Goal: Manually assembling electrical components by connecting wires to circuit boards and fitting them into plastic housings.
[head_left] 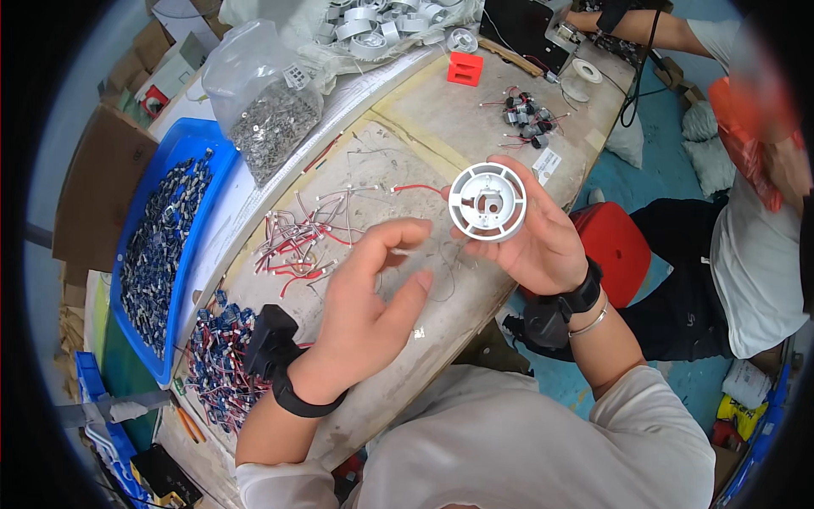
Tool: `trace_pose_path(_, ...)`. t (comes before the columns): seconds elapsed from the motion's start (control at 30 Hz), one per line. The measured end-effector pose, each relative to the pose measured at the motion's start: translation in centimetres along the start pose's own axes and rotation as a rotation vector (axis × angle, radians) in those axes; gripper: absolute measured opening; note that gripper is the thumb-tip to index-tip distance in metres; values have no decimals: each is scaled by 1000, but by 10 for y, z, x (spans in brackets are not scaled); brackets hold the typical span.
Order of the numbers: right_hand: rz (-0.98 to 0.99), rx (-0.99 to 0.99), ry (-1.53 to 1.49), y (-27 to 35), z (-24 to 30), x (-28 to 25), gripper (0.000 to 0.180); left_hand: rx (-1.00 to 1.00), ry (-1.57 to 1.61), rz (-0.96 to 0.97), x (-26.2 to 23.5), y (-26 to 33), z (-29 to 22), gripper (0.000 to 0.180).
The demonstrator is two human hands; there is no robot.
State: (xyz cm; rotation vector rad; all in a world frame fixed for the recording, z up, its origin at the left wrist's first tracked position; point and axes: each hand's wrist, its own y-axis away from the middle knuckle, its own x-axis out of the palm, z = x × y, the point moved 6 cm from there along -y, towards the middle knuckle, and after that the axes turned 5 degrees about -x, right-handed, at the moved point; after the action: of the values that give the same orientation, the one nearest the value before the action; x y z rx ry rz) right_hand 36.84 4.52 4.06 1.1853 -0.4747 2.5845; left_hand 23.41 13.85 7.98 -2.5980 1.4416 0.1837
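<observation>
My right hand [547, 233] grips a white round plastic housing [480, 220] by its rim, fingers behind and beside it. The housing's open face, with a spoked outer ring and a recessed centre, is turned up toward me. A red wire [415, 187] with a small white connector sticks out to its left. My left hand [365, 297] hovers over the table left of the housing, thumb and fingers apart, holding nothing. Beyond it lies a loose pile of red and white connector wires [297, 237].
A blue tray [222, 154] of small dark parts and a bag of metal pieces [271, 127] stand left. Wired blue boards [222, 365] lie nearby. Small motors [530, 119] and a red block [465, 69] sit farther back. Another person sits right, beside a red stool [615, 246].
</observation>
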Motion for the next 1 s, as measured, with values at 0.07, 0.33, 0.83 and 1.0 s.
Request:
trace_pose_path(0.07, 17, -19, -14, -1, -2, 0, 58, 56, -129, -93, -6, -4, -13, 26)
trace_pose_path(0.33, 149, 37, 5, -5, -14, 4, 57, 455, -477, -36, 2, -22, -33, 20)
trace_pose_path(0.83, 328, -1, 694, -55, 27, -8, 63, 379, -498, -126, 2, -54, -20, 14)
trace_pose_path(1.0, 358, -60, 658, -42, 27, -2, 62, 355, -369, -34, 11, -60, -11, 14)
